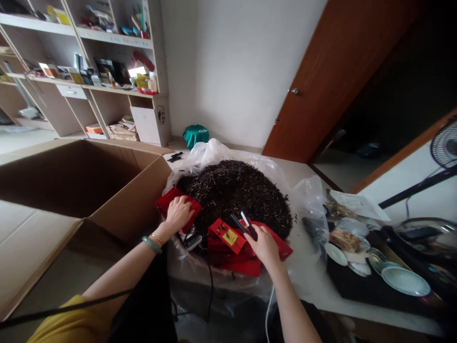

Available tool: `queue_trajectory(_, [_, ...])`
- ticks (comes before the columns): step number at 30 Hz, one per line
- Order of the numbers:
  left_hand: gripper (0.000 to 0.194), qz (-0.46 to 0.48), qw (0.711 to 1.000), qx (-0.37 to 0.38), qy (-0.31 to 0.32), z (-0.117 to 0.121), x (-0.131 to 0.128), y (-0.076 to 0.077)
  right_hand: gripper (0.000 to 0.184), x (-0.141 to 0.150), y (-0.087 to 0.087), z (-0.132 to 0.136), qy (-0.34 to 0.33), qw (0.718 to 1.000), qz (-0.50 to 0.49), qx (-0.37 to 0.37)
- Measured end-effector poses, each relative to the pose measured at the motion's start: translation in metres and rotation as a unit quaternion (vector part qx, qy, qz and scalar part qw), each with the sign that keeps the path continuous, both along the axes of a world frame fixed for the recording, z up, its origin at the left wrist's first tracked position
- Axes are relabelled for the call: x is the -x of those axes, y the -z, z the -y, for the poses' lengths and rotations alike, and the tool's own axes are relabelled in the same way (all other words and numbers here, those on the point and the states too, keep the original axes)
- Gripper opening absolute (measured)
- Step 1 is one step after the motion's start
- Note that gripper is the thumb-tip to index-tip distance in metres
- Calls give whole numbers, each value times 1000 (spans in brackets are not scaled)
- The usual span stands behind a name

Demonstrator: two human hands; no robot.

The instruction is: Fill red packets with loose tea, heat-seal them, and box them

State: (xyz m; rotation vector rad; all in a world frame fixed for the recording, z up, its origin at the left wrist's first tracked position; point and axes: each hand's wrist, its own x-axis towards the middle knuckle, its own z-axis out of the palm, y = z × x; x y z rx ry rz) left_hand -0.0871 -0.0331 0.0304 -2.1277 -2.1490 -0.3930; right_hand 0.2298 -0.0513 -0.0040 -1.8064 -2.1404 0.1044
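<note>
My left hand (179, 212) lies over a row of red packets (170, 199) at the left edge of the dark leaf heap, its fingers bent around them. In my right hand (263, 243) is a black two-armed hair straightener (246, 226), its arms apart and a pale plate showing on one. Just left of it, a red packet with a yellow label (229, 237) rests on more red packets (233, 267). The heap of dark, dry tea-like leaves (235, 190) sits on clear plastic sheeting (214, 150). Between my hands lies a small grey device (193, 242).
A large open cardboard box (132, 200) stands at left. On the right are a black tray (352, 286) with small dishes (406, 280) and a fan (444, 143). A dark cord (210, 290) and white cord (269, 312) hang over the front edge.
</note>
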Motion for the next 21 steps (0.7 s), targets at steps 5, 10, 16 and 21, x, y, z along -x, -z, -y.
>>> queue_trajectory(5, [30, 171, 975, 37, -136, -25, 49, -24, 32, 1, -1, 0, 3, 1000, -3, 8])
queue_trajectory(10, [24, 279, 937, 129, -168, -47, 86, -34, 33, 0, 1, -1, 4, 1000, -10, 3])
queue_trajectory(16, [35, 422, 869, 174, -194, -46, 92, -18, 35, -1, 2, -3, 2, 1000, -12, 12])
queue_trajectory(21, [42, 468, 839, 186, -206, -44, 99, -8, 32, -3, 3, -4, -6, 1000, -17, 5])
